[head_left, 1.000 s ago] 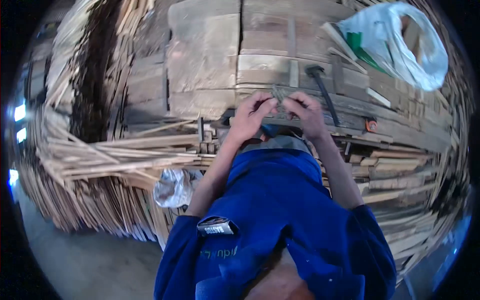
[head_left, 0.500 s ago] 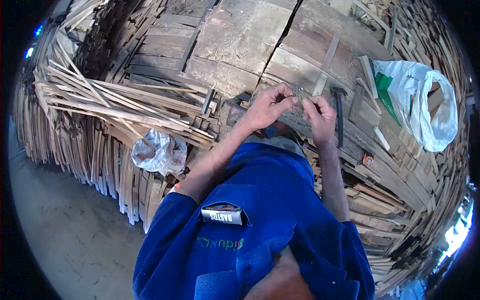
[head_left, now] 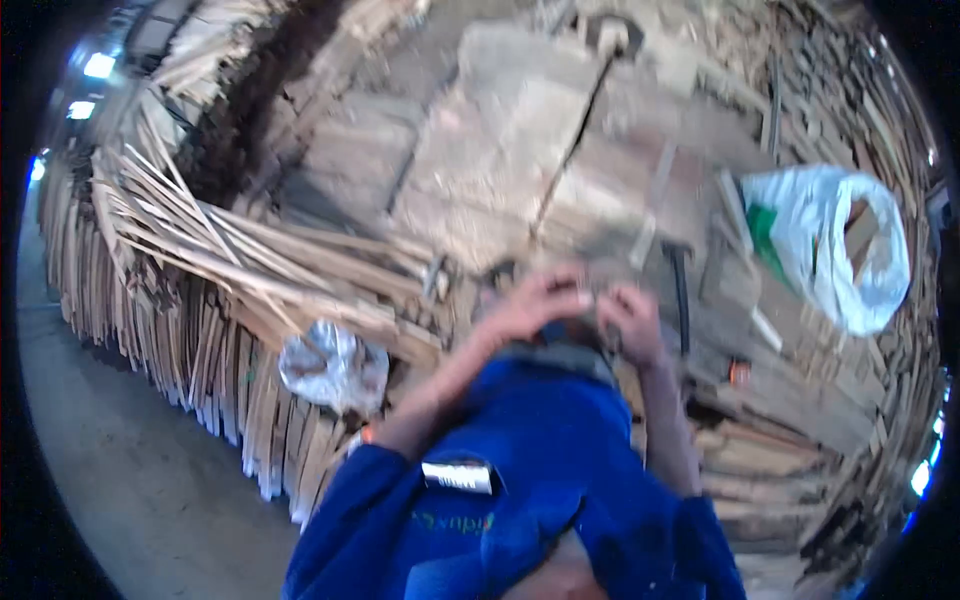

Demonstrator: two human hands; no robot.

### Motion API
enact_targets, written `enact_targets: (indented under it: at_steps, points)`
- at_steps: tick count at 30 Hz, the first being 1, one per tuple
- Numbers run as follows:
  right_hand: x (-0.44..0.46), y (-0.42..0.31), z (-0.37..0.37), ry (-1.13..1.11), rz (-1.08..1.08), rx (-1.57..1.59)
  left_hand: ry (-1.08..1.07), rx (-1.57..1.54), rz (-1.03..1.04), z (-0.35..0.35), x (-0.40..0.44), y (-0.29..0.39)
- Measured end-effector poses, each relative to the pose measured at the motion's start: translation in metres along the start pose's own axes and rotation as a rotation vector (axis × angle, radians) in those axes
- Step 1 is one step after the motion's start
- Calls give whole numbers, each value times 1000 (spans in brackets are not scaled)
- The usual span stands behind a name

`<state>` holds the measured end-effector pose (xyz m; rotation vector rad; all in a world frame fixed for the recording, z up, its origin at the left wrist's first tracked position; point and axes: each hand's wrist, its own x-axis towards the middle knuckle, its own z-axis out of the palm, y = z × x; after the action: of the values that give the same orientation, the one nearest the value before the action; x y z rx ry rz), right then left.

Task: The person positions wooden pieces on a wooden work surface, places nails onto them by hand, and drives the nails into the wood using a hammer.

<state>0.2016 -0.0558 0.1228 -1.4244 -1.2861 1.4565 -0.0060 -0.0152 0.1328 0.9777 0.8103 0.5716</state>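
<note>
Over the worn board surface, close in front of my waist, my left hand (head_left: 540, 302) and my right hand (head_left: 632, 318) face each other, fingertips nearly touching. Thumb and fingers of each are pinched together. Whatever sits between them is too small and smeared by motion to name. Just right of my right hand lies a hammer (head_left: 681, 295) with a dark handle. An orange tape measure (head_left: 739, 373) rests further to the right on the boards.
A white and green plastic bag (head_left: 775, 190) with wood pieces stands at the right. Left of me are a small clear plastic bag (head_left: 335, 368) and a heap of thin wooden strips (head_left: 230, 245). Stacked slats (head_left: 150, 310) edge the concrete floor (head_left: 120, 440).
The view has tilted up and blurred, so things sit lower in it. My two hands stay close together in front of me, still pinched.
</note>
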Motion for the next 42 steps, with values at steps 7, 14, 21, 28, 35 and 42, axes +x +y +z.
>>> enact_targets:
  at_steps: [7,14,21,28,35,42]
  points:
    - [0,29,0,1,167,177,60,69,143,-6,19,-40]
    - [14,35,5,-3,211,386,143,155,200,-14,20,-47]
    - [15,16,10,86,78,135,193,34,198,-25,21,-60]
    - [13,38,-11,30,31,-228,169,-23,85,-12,21,-40]
    - [-6,68,-10,82,-64,-257,31,144,18,4,41,-56]
    - [-48,23,-26,184,190,-172,3,5,-165,42,51,-59]
